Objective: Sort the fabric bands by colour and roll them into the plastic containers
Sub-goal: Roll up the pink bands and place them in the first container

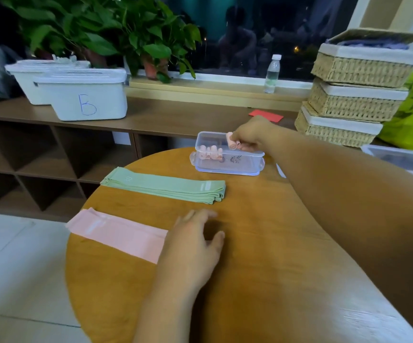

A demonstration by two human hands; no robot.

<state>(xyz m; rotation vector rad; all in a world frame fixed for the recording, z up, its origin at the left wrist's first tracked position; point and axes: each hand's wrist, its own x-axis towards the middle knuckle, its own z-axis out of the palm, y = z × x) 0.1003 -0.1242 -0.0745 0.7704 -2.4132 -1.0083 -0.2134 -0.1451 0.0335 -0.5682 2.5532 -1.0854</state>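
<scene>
Left hand (193,243) open, over pink bands (116,233); right hand (252,136) pinches pink roll (232,143) over container (240,167).

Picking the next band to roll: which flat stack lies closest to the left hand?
The pink stack, its end under the left hand; the green stack lies farther off.

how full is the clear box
Partly full: pink rolls sit at the left end of the box; the right hand holds another roll over it.
</scene>
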